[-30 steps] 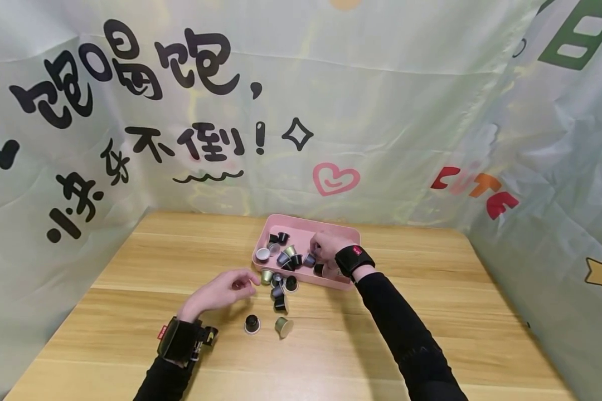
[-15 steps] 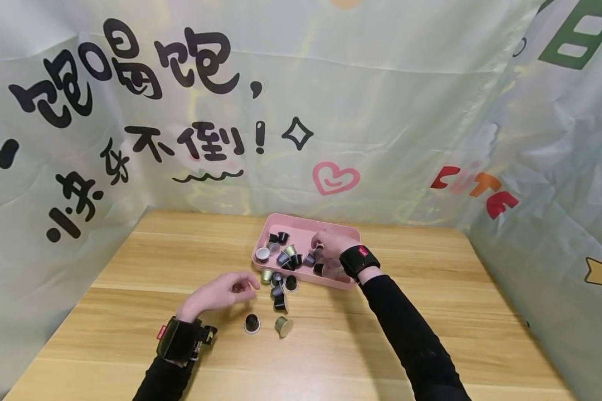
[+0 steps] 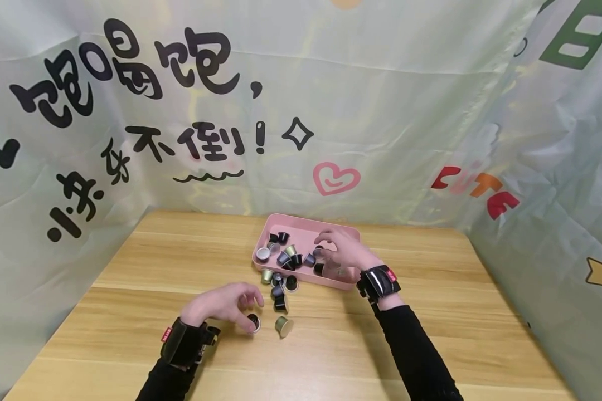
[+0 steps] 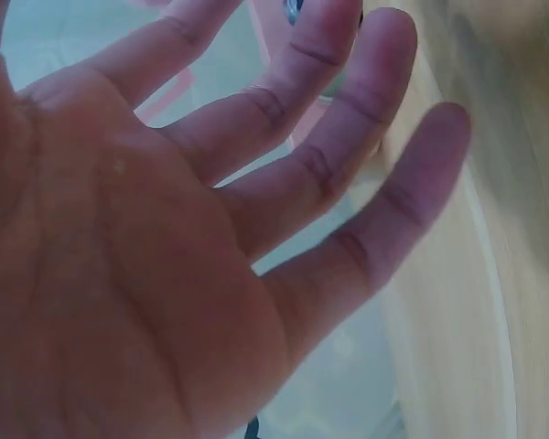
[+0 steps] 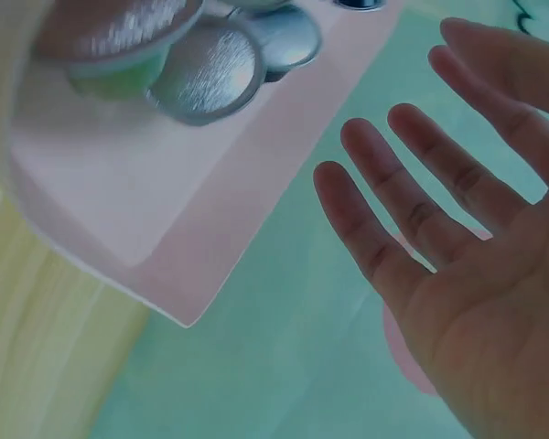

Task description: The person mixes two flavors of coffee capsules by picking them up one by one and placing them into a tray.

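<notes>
wooden table (image 3: 481, 334) with pink tray (image 3: 303, 230) and, seemingly, loose coffee capsules (image 3: 280, 303)

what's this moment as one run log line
left grip: thumb over black round capsule on wooden table, contact unclear | right grip: above pink rectangular tray, fingers spread | tray: mixed-colour cup-shaped capsules
</notes>
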Action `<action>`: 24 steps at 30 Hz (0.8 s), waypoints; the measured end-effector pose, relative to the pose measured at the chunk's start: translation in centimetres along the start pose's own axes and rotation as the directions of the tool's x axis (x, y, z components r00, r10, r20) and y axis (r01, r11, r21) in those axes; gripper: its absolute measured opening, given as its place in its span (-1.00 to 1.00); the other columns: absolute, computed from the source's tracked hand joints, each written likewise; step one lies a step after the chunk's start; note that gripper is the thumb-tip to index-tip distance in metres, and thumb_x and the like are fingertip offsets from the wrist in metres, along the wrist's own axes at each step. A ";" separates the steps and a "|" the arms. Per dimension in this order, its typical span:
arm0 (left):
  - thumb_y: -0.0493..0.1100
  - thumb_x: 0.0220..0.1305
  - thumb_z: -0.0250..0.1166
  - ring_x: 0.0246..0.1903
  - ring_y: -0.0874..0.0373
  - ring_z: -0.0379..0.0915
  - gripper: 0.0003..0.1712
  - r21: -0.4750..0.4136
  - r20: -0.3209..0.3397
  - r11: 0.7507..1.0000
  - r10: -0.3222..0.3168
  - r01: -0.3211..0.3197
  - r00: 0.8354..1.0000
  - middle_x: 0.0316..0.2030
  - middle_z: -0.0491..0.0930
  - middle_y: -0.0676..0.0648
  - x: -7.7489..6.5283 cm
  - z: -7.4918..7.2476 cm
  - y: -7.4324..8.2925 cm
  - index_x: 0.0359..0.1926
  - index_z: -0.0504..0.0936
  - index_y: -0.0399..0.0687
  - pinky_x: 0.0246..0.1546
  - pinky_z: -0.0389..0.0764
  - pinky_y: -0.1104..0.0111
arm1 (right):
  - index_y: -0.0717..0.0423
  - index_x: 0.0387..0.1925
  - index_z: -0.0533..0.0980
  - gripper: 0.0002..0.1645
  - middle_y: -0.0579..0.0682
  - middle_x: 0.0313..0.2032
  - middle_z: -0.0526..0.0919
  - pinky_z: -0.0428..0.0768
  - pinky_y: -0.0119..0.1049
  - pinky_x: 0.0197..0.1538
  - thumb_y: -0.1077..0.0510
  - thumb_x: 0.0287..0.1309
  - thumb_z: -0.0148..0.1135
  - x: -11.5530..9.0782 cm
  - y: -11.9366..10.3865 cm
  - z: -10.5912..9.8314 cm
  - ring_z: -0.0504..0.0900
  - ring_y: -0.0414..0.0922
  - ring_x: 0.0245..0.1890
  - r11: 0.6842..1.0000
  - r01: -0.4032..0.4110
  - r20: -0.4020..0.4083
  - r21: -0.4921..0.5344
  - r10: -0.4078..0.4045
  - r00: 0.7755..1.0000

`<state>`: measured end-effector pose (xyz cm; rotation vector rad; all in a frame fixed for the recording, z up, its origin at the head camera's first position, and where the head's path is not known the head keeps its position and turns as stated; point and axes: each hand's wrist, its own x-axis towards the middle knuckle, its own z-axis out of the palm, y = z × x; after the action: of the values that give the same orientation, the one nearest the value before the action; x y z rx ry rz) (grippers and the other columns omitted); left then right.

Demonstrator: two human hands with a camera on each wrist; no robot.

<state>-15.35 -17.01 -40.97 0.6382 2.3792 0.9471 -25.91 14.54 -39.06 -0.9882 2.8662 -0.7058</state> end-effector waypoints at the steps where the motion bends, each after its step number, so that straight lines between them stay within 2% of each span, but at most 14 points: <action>1: -0.23 -0.10 0.60 -0.09 -0.02 0.50 -0.46 -0.002 0.004 1.000 -0.006 0.006 1.000 -0.12 0.60 -0.13 0.0 0.1 0.1 -0.05 0.60 -0.09 -0.03 0.55 0.14 | 0.17 0.03 0.62 -0.71 0.18 0.16 0.61 0.54 0.05 0.30 0.23 0.29 0.28 -0.3 -0.1 0.1 0.55 0.13 0.23 1.000 0.004 -0.020 0.013 -0.003 1.000; 4: -0.26 -0.12 0.61 -0.11 0.01 0.49 -0.47 -0.001 0.014 1.000 -0.016 0.016 1.000 -0.12 0.59 -0.12 0.1 0.3 0.1 -0.07 0.61 -0.06 -0.02 0.55 0.15 | 0.18 0.05 0.62 -0.70 0.22 0.19 0.59 0.54 0.08 0.30 0.26 0.29 0.27 -1.4 -0.4 0.4 0.55 0.15 0.25 0.998 0.022 -0.075 0.057 -0.018 0.997; 9: -0.32 -0.16 0.60 -0.14 0.06 0.48 -0.47 0.003 0.032 1.000 0.002 -0.002 0.999 -0.15 0.59 -0.10 0.3 0.7 0.2 -0.09 0.61 -0.06 -0.04 0.54 0.20 | 0.20 0.02 0.64 -0.71 0.26 0.17 0.59 0.63 0.13 0.17 0.31 0.27 0.26 -3.1 -0.7 1.0 0.56 0.19 0.20 0.989 0.084 -0.162 0.124 -0.063 0.985; 14: -0.37 -0.20 0.59 -0.19 0.08 0.46 -0.47 0.017 0.034 1.000 0.012 -0.013 0.999 -0.19 0.58 -0.09 0.4 0.9 0.4 -0.12 0.62 -0.07 -0.12 0.51 0.30 | 0.18 0.01 0.65 -0.69 0.23 0.16 0.60 0.56 0.13 0.18 0.33 0.23 0.29 -4.5 -0.8 1.7 0.49 0.19 0.25 0.989 0.107 -0.248 0.103 -0.078 0.966; 19: -0.39 -0.24 0.58 -0.22 0.10 0.43 -0.47 0.039 0.027 0.999 0.005 -0.006 1.000 -0.21 0.56 -0.07 0.6 1.1 0.5 -0.15 0.62 -0.06 -0.15 0.48 0.35 | 0.15 0.02 0.65 -0.69 0.20 0.19 0.59 0.62 0.02 0.09 0.32 0.24 0.30 -5.5 -1.0 2.1 0.55 0.11 0.18 0.987 0.098 -0.274 0.130 -0.059 0.960; 24: -0.43 -0.25 0.55 -0.22 0.11 0.42 -0.48 0.049 0.024 0.999 -0.007 0.005 1.000 -0.22 0.56 -0.06 0.7 1.3 0.4 -0.17 0.62 -0.06 -0.15 0.48 0.34 | 0.19 0.06 0.63 -0.67 0.21 0.19 0.58 0.67 0.08 0.09 0.33 0.26 0.28 -6.1 -1.0 2.6 0.63 0.12 0.10 0.980 0.109 -0.282 0.167 -0.058 0.958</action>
<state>-15.01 -15.74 -41.69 0.6571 2.3880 0.8754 -20.02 16.36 -41.63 -1.0676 2.9280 -1.1779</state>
